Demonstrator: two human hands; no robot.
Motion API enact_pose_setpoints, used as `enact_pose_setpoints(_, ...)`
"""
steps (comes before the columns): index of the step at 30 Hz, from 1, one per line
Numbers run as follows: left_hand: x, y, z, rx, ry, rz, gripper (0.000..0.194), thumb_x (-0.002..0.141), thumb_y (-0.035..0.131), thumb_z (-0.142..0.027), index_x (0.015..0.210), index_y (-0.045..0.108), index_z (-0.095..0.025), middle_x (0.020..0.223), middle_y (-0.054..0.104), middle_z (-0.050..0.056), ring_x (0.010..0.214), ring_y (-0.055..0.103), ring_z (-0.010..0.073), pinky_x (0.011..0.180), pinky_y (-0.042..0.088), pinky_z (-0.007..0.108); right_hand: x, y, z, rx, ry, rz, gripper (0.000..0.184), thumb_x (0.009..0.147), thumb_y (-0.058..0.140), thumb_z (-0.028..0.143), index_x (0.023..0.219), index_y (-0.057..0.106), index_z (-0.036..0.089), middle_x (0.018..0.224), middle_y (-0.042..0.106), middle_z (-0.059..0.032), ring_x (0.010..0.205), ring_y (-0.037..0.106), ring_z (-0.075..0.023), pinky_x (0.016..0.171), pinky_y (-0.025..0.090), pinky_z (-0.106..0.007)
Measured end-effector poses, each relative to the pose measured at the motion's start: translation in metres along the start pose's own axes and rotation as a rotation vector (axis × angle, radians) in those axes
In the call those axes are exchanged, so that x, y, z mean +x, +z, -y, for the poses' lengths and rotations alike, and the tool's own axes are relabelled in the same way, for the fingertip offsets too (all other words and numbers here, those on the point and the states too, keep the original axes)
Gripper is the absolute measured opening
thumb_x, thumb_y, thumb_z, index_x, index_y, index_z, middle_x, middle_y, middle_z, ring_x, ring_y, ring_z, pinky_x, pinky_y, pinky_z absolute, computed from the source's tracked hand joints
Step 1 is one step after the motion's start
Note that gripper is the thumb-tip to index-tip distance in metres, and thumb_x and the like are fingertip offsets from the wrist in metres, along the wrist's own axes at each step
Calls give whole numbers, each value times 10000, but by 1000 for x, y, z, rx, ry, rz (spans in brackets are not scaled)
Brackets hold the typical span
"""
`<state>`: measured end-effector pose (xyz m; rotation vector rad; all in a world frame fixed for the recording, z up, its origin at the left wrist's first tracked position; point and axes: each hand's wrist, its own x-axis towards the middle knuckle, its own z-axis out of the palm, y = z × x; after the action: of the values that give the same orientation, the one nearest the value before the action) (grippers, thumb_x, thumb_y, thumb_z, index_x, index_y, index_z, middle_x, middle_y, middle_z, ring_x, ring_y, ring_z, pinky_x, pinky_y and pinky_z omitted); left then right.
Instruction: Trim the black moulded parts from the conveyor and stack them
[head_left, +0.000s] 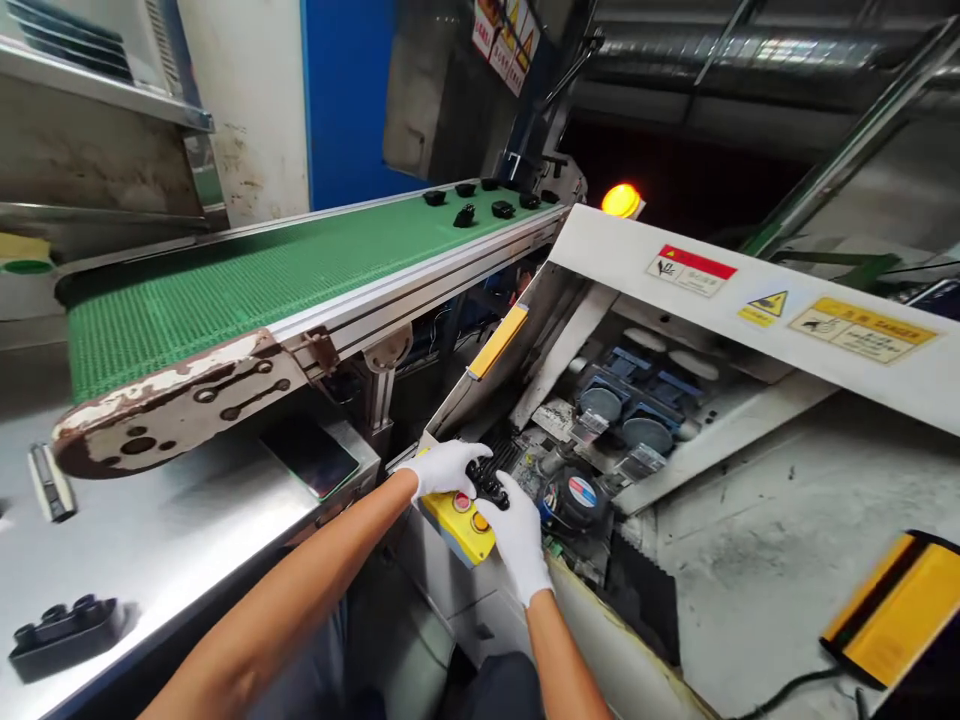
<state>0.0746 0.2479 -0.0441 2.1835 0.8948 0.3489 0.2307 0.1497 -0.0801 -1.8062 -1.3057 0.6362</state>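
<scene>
My left hand [444,470], in a white glove, has its thumb and fingers closed on one side of a small black plastic part [490,482]. On the opposite side, my right hand [519,532], also gloved in white, grips the same part. The fingers cover much of it, so its full shape is hidden. Just below both hands is a yellow control box [459,540] with a red button [461,502] and an orange button [480,521]. Beyond them, inside the open machine, a dark fixture [637,405] with round pads faces me.
A green conveyor belt [262,275] carries several black parts at its far end. On the steel table [202,540] lie a phone [311,455] and another black part [67,635]. The machine's white frame [720,275] bears warning labels; an orange lamp [621,200] glows behind.
</scene>
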Motion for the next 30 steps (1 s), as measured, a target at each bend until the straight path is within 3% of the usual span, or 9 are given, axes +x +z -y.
enact_pose_setpoints(3,18,7,-8,-107,53,5,729,574,816,-105,1271,629,-207,1083,739,44,961,699,232,882,538,293,-11,-16,-9,53,-36,-53,623,703,628,267,1311,574,142,1212,693,-122,1103,657,-266,1019,500,-425)
enact_pose_setpoints(5,35,10,-25,-192,108,-73,687,591,823,-120,1250,643,-198,1082,742,34,975,692,218,901,531,286,-10,-46,-12,49,-67,-106,626,738,624,308,1341,553,155,1172,713,-108,1075,668,-263,1011,504,-433)
enact_pose_setpoints(8,79,3,-71,-234,244,-184,614,640,791,-93,1230,650,-188,1140,730,36,1059,665,205,983,497,280,13,-118,-5,-23,-127,-272,658,759,645,357,1382,522,181,1175,713,-95,1101,656,-263,1036,481,-448)
enact_pose_setpoints(11,134,-10,-125,-130,329,-197,577,709,733,-72,1264,621,-179,1190,712,48,1103,650,190,1022,475,272,54,-197,8,-138,-140,-408,672,753,657,321,1394,518,177,1192,706,-100,1136,644,-259,1043,477,-435)
enact_pose_setpoints(13,167,-17,-152,-45,340,-168,559,726,716,-68,1267,618,-170,1206,705,65,1119,646,200,1028,475,287,81,-238,14,-229,-113,-377,675,726,662,237,1381,532,134,1233,684,-130,1161,633,-262,1062,461,-428)
enact_pose_setpoints(15,193,-20,-168,18,347,-118,541,694,740,-61,1218,650,-158,1194,709,82,1114,653,225,1017,490,315,101,-263,15,-283,-106,-298,656,679,677,163,1325,582,96,1276,655,-156,1193,615,-270,1088,437,-420)
enact_pose_setpoints(17,211,-22,-174,83,341,-59,546,627,787,-49,1155,681,-139,1156,723,99,1078,672,251,986,515,334,113,-274,13,-288,-124,-237,615,635,704,130,1245,643,81,1277,651,-164,1197,613,-280,1090,436,-414)
enact_pose_setpoints(21,227,-20,-171,175,339,3,587,571,826,-49,1137,694,-133,1159,724,102,1100,666,260,1005,502,326,122,-271,4,-272,-144,-201,586,594,728,111,1178,688,92,1229,679,-156,1163,633,-308,1063,458,-443)
enact_pose_setpoints(30,220,-14,-160,249,328,17,658,654,790,-125,1285,609,-154,1298,658,95,1199,607,240,1045,452,295,119,-265,-9,-255,-146,-244,601,604,731,130,1202,674,123,1270,661,-135,1206,599,-318,1071,426,-468)
